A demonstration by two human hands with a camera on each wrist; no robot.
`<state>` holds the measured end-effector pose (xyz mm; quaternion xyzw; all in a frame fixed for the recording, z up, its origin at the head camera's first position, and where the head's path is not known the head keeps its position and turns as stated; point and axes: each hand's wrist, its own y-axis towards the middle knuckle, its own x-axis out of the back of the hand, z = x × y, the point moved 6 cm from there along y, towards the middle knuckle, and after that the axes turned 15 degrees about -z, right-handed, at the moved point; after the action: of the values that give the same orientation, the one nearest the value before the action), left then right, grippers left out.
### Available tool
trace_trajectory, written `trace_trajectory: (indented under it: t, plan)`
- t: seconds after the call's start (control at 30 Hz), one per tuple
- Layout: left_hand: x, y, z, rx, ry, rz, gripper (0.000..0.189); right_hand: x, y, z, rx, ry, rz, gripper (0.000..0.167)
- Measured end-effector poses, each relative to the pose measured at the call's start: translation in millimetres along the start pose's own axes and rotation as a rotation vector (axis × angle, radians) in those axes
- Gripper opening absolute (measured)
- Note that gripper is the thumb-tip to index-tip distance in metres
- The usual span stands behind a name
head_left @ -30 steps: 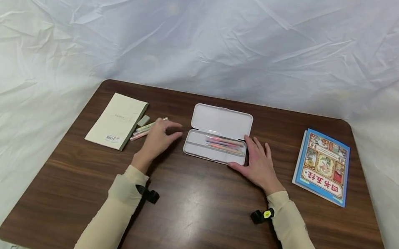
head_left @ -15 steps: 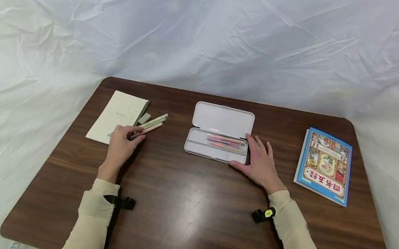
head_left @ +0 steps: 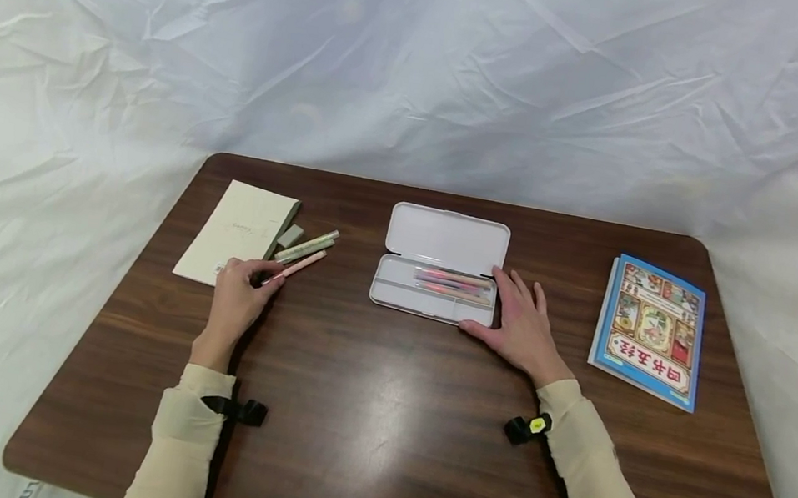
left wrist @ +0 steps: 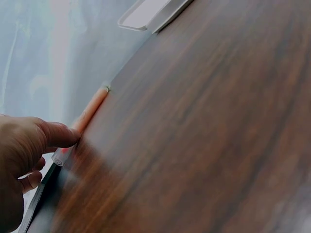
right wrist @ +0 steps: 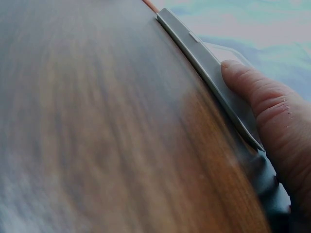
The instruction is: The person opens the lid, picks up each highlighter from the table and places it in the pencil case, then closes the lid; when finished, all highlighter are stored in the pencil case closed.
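Note:
My left hand (head_left: 236,303) pinches the near end of a pink pen (head_left: 308,264) between thumb and fingers, beside the notebook. In the left wrist view the pen (left wrist: 92,109) is orange-pink with a clear end by the thumb. Two pale green pens (head_left: 308,247) lie just beyond it. My right hand (head_left: 520,332) rests spread at the right end of an opened white pencil case (head_left: 400,295), thumb at its front edge and forefinger near the hinge corner. Several pens (head_left: 451,284) lie in its rear compartment. In the right wrist view the thumb (right wrist: 243,82) touches the case's rim.
A cream notebook (head_left: 240,220) lies at the left, with a grey-green eraser (head_left: 290,235) against its right side. A blue illustrated book (head_left: 653,329) lies at the right on the dark wooden table (head_left: 377,414). White sheeting (head_left: 466,81) hangs behind.
My left hand has moved left and toward me from near the case to the pens, and now pinches the pink one, which has separated slightly from the green ones. My right hand stays at the case.

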<state>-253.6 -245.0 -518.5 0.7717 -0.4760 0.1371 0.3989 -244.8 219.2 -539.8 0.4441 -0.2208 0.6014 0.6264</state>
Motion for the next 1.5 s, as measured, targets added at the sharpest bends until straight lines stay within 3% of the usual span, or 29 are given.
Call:
trace_trajectory:
  t: [0.5, 0.7, 0.87, 1.23, 1.5]
  plan:
    - [-5.2, -1.7, -5.0, 0.005, -0.038, -0.031, 0.014, 3, 0.1, 1, -0.001, -0.005, 0.001, 0.113]
    - [-12.6, -1.2, -17.9, -0.002, -0.135, -0.036, 0.015, 3, -0.3, 0, 0.001, -0.01, 0.0, 0.113]
    - [-27.8, -1.1, -37.7, -0.065, -0.189, 0.005, 0.017, 2, -0.9, 1, 0.005, -0.011, 0.003, 0.113]
    - [-75.7, -6.0, -104.5, -0.284, -0.25, 0.159, 0.017, 1, -0.7, 0, 0.007, -0.01, -0.004, 0.114]
    - [-104.8, -12.5, -136.0, -0.336, -0.199, 0.333, 0.016, 1, 0.0, 1, 0.006, -0.008, -0.004, 0.113]
